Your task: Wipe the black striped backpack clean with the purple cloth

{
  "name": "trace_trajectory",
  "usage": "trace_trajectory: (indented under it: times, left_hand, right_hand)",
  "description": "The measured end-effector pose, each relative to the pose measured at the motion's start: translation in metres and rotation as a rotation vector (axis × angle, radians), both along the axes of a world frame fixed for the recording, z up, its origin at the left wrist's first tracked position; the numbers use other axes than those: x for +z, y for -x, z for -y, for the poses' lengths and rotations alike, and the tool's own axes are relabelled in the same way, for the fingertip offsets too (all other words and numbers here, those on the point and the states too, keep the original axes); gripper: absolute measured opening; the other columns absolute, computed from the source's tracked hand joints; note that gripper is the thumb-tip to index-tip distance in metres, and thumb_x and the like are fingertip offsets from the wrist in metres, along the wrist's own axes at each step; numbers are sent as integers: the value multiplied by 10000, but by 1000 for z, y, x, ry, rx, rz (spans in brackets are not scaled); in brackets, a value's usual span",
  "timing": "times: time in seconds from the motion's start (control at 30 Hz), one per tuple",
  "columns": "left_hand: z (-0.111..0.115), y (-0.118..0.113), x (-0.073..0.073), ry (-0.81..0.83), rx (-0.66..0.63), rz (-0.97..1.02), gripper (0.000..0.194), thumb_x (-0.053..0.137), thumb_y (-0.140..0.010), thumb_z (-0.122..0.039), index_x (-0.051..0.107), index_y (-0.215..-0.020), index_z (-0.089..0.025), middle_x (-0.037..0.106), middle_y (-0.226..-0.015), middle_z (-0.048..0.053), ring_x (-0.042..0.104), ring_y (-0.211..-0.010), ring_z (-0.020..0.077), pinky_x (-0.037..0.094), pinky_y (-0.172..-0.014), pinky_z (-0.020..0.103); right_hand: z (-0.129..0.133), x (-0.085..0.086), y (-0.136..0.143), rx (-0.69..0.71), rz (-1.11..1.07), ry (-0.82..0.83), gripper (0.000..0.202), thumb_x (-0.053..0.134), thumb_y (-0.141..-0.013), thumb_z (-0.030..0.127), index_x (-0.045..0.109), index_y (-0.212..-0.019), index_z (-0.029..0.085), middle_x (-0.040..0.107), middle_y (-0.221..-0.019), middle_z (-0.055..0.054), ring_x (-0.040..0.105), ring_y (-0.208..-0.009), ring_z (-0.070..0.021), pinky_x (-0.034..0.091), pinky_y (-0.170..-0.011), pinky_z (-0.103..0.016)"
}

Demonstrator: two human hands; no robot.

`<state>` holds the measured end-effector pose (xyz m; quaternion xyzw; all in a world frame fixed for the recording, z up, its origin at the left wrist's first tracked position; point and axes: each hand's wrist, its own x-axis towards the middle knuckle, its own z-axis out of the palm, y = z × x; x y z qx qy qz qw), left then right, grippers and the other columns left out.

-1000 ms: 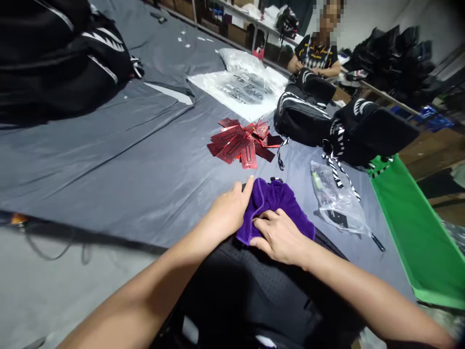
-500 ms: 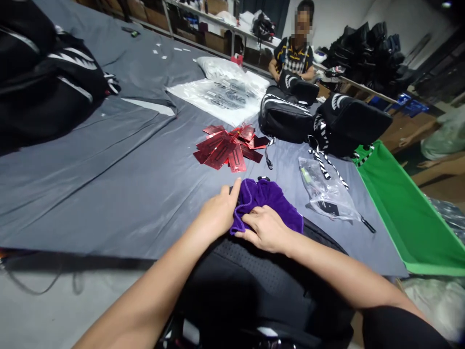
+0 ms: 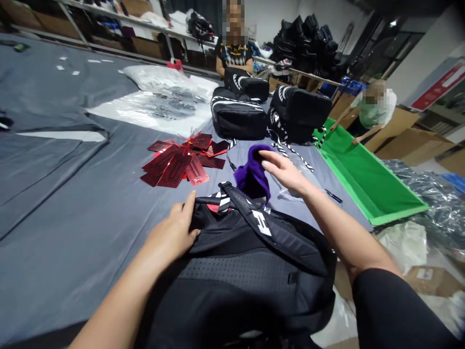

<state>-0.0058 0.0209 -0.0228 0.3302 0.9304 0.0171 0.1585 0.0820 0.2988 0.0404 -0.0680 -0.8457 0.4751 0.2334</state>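
Note:
A black backpack lies before me with its dotted back panel upward. A shoulder strap with a white mark crosses its upper part, beside a black-and-white striped band and a bit of red. My left hand grips the bag's upper left edge, index finger stretched out along it. Just beyond the bag, my right hand has its fingertips on a crumpled purple cloth, pinching its upper right side. How firmly the fingers close is hard to see.
Red tags lie bunched on the grey-covered table. Farther back are plastic bags and black bags. A green bin stands at the right. One person is across the table, another by the bin.
The purple cloth has moved off the backpack to beyond it with my right hand. My left hand has gone from the cloth to the bag's edge. The view has turned right.

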Motion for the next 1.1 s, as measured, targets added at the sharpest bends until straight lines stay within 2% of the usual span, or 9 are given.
trace_trajectory:
  times: [0.07, 0.13, 0.27, 0.37, 0.5, 0.6, 0.83, 1.0, 1.1]
  left_hand:
    - [1, 1, -2, -5, 2, -1, 876, 513, -884, -290, -64, -1538, -197, 391, -1420, 169, 591, -1127, 356, 529, -872, 431]
    - [1, 1, -3, -4, 3, 1, 876, 515, -881, -291, -57, -1539, -203, 402, -1412, 163, 591, -1126, 356, 531, -868, 432]
    - [-2, 0, -1, 6, 24, -12, 884, 523, -875, -281, -55, -1538, -195, 400, -1417, 162, 587, -1133, 358, 526, -871, 433]
    - [-4, -2, 2, 11, 43, -7, 897, 546, -868, -277, -47, -1538, -206, 394, -1430, 151, 595, -1126, 344, 524, -873, 417]
    - [-6, -4, 3, 8, 69, -11, 903, 572, -864, -287, -24, -1539, -221, 381, -1451, 136, 583, -1153, 329, 518, -882, 398]
    - [-8, -5, 3, 10, 93, -20, 902, 580, -861, -279, -13, -1539, -228, 391, -1445, 134, 579, -1163, 325, 514, -881, 392]
    - [-9, -7, 2, -7, 90, -26, 902, 587, -853, -278, 5, -1539, -219, 389, -1448, 149, 578, -1168, 326, 507, -888, 388]
    - [-6, -8, 3, -27, 75, -45, 878, 565, -846, -278, 30, -1538, -203, 401, -1435, 173, 597, -1138, 332, 511, -850, 392]
    - [-6, -9, 4, -36, 69, -51, 871, 561, -840, -280, 46, -1537, -197, 409, -1425, 184, 603, -1127, 334, 510, -835, 394]
  right_hand:
    - [-18, -14, -19, -68, 235, -234, 423, 471, -932, 474, 558, -1222, 180, 641, -1178, -62, 587, -1085, -170, 439, -968, -302]
    - [-40, -38, -45, -273, 531, -450, 354, 354, -987, 368, 577, -1190, 183, 679, -1093, -56, 623, -997, -155, 457, -901, -273]
    - [-87, -94, -93, -433, 875, -549, 240, 463, -924, 219, 674, -1002, 136, 710, -965, -129, 649, -950, -233, 453, -842, -310]
    - [-107, -131, -102, -463, 963, -589, 283, 501, -927, 278, 655, -1111, 127, 681, -1111, -165, 624, -1058, -263, 440, -888, -327]
    - [-108, -164, -87, -516, 1007, -650, 535, 447, -948, 478, 598, -1211, 36, 594, -1241, -268, 562, -1170, -344, 443, -919, -401]
    - [-102, -177, -79, -490, 1005, -720, 518, 457, -943, 459, 600, -1199, 32, 585, -1246, -274, 557, -1173, -359, 443, -929, -415]
    - [-99, -182, -81, -399, 960, -877, 369, 320, -937, 99, 558, -1210, 29, 643, -1134, -246, 636, -1045, -294, 471, -894, -384]
    - [-98, -181, -82, -338, 948, -924, 380, 328, -925, 74, 545, -1235, 48, 618, -1195, -245, 603, -1115, -279, 473, -889, -343]
    - [-98, -179, -81, -317, 961, -917, 328, 366, -952, 161, 583, -1177, 62, 638, -1163, -231, 614, -1093, -276, 471, -870, -328]
